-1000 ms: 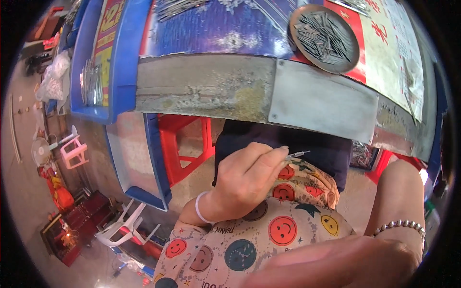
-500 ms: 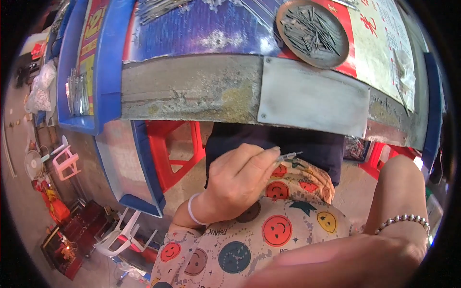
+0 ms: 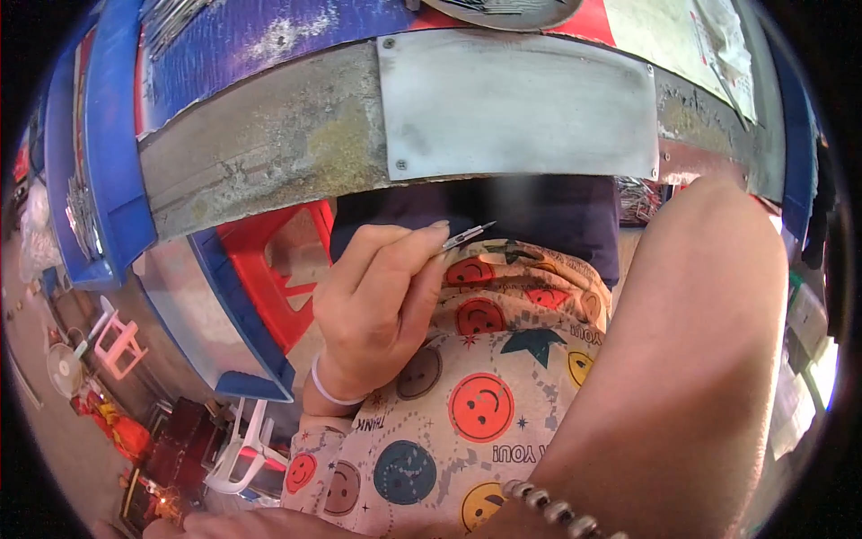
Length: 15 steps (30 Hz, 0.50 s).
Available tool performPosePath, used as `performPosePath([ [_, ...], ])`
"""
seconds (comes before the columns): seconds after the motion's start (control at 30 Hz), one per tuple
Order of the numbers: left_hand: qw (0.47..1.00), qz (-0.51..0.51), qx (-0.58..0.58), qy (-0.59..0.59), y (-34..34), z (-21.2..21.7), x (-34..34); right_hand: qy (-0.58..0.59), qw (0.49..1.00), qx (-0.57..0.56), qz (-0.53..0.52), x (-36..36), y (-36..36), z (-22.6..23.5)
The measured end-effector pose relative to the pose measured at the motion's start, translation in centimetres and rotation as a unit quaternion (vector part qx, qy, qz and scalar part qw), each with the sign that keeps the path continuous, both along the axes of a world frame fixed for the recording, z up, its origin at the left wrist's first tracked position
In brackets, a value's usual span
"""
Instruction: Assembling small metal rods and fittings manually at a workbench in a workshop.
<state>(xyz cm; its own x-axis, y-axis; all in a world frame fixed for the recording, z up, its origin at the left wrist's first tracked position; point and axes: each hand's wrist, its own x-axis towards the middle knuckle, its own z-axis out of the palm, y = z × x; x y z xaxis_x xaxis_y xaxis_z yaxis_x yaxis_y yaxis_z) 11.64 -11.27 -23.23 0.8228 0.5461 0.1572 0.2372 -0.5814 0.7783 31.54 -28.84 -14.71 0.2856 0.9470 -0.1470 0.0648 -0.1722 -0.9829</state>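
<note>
"So what are we watching at the centre?"

"A slim metal piece, sitting over the lap just short of the bench, and its thin point is aiming up and to the right."

"And the grip?"

"The left hand is pinching it near its rear end, fingertips pressing together, the knuckles bending above."

"How's it going to handle?"

"Light and stiff, I'm judging, perhaps a little slippery, with that fine tip looking like the fragile part. The thicker body is offering the better hold, well back from the point."

"What's showing behind it?"

"Dark cloth is covering the lap, and the smiley-print garment is bunching up just below the piece."

"And the right hand?"

"It's slipping under the lower edge of view, so I can't tell what its fingers are doing. A bead bracelet is circling that wrist."

"Farther out?"

"A pale metal plate is facing the bench edge, a round dish is holding thin rods above it, and a red stool is standing off to the left."
</note>
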Motion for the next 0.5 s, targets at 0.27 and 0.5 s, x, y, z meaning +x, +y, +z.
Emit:
performPosePath([
  [0.27, 1.0, 0.013, -0.011, -0.022, 0.9, -0.7, 0.1, 0.039, 0.996, 0.072, 0.038, -1.1, 4.4, -2.8],
  [0.5, 0.997, 0.016, -0.025, -0.069, 1.0, -1.4, -0.4, 0.064, 0.987, 0.127, 0.074, -2.9, 8.7, -3.5],
])
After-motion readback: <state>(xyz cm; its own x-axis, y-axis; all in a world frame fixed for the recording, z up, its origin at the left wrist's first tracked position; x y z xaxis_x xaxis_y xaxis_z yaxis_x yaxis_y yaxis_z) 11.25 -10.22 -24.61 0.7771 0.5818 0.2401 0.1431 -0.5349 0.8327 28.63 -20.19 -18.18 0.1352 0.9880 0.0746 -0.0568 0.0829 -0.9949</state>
